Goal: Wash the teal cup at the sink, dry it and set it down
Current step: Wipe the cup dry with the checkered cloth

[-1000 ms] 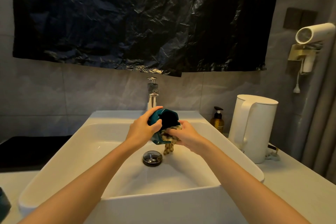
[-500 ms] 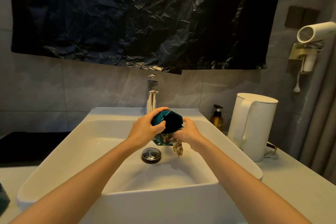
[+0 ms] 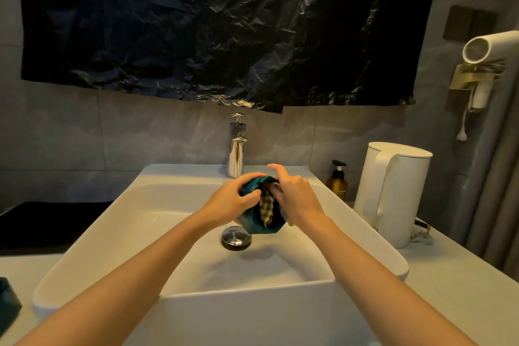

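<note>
Your left grip is wrapped round the teal cup, fingers curled over its far wall and thumb lying across the near side by the rim. The cup hangs in the air over the middle of the sink, above the drain and in front of the faucet. It is tipped so that its mouth faces you.

Your right grip has a checked cloth bunched under its fingers and pushed down into the cup's mouth, with the forefinger lifted clear.

The cup looks rigid and fairly light, since one hand carries it easily. I cannot tell whether it is ceramic or plastic, so treat it as breakable against the hard basin. It is probably damp and slick. Its faceted walls should give your fingers flat faces to bear on, so keep hold round the body and not by the rim alone. The cloth is soft and will follow your fingers into the bottom.

For setting it down, the bench has bare surface along its right front edge, short of the kettle.
</note>
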Motion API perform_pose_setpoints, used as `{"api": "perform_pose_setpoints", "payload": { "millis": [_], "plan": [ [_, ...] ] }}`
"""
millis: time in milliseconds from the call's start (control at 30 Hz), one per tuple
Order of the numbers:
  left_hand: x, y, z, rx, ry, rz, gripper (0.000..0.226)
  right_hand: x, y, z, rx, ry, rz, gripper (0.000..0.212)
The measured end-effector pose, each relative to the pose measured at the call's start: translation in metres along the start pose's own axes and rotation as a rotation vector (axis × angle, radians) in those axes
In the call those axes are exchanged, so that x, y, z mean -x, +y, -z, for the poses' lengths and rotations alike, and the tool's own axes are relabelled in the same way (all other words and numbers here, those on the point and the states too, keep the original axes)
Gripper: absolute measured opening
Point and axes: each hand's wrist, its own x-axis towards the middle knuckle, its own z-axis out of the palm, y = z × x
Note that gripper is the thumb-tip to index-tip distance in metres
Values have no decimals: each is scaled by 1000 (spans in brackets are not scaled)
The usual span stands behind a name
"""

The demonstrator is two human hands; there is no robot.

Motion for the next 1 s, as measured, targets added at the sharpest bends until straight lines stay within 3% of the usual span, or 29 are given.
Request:
{"api": "perform_pose_setpoints", "payload": {
  "millis": [133, 267, 367, 533, 600, 700, 867, 933, 1000],
  "plan": [
    [0, -2, 4, -16, 78, -1, 36, 0, -2, -8, -266, -25, -233, 43],
    [0, -3, 4, -14, 71, 21, 35, -1, 2, -15, -451, -158, -407, 40],
    [-2, -2, 1, -6, 63, 29, 34, 3, -2, -10, -377, -98, -330, 36],
    [-1, -4, 1, -12, -5, 32, 33, 3, -7, 6, 150, -80, -84, 43],
    [0, -3, 0, -28, -24, 21, 33, 3, -8, 8, 241, -104, -47, 43],
    [-1, -1, 2, -48, 7, 9, 34, 3, -8, 6, 128, -121, -69, 44],
    [1, -2, 7, -45, 19, 48, 33, 4, -8, -4, -427, -274, -306, 63],
    [2, -2, 5, -57, 9, 48, 33, 5, -6, -5, -438, -241, -319, 67],
    [2, 0, 4, -63, -13, 41, 32, 5, -4, -4, -292, -171, -261, 60]
  ]
}}
